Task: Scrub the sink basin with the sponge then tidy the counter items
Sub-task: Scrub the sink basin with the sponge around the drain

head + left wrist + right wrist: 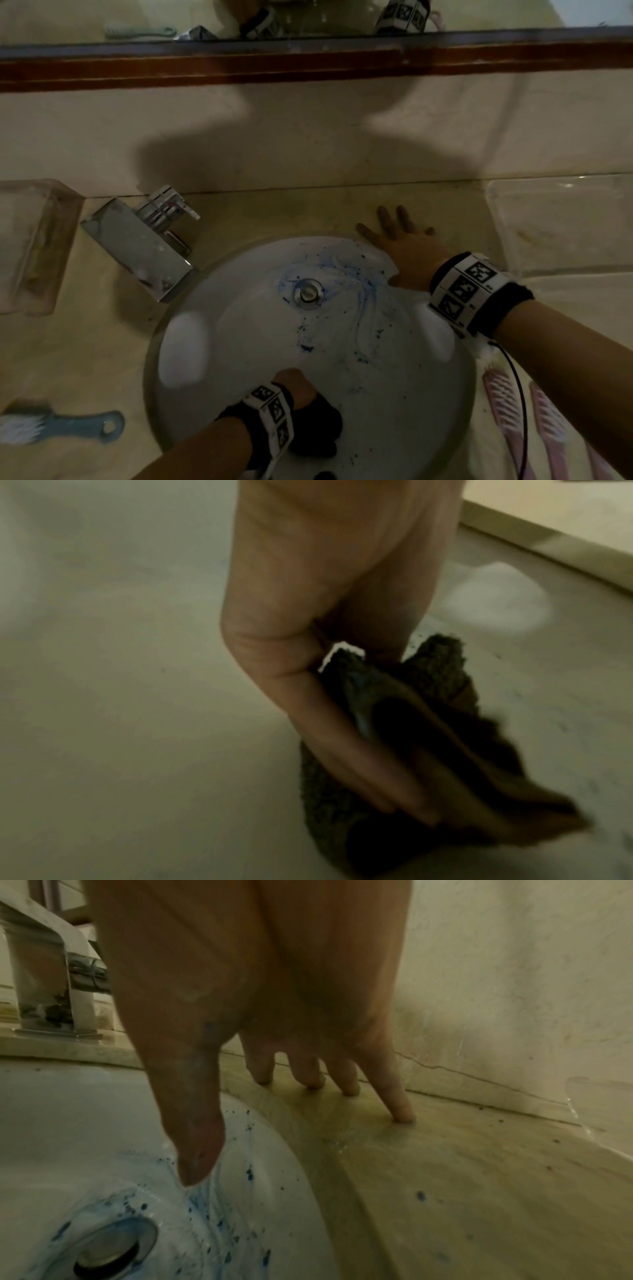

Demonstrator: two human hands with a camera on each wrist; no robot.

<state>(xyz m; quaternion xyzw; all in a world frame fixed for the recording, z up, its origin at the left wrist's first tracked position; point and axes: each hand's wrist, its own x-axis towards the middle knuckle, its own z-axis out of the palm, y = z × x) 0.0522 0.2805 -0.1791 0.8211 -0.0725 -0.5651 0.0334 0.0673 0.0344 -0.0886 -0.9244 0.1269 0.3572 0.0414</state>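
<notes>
The sink basin [239, 342] fills the lower centre of the surface [291, 212]; faucet [144, 240] at upper left, brush [61, 426] lower left, combs [507, 407] lower right.

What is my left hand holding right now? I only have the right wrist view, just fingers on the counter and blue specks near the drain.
Observer: The left hand grips a dark sponge, low against the near wall of the basin.
Operator: Any counter items near me?
Observer: Two pink combs lie on the counter right of the basin, below your right hand.
Operator: And on the left?
Observer: A blue-handled brush lies near the front edge.
</notes>
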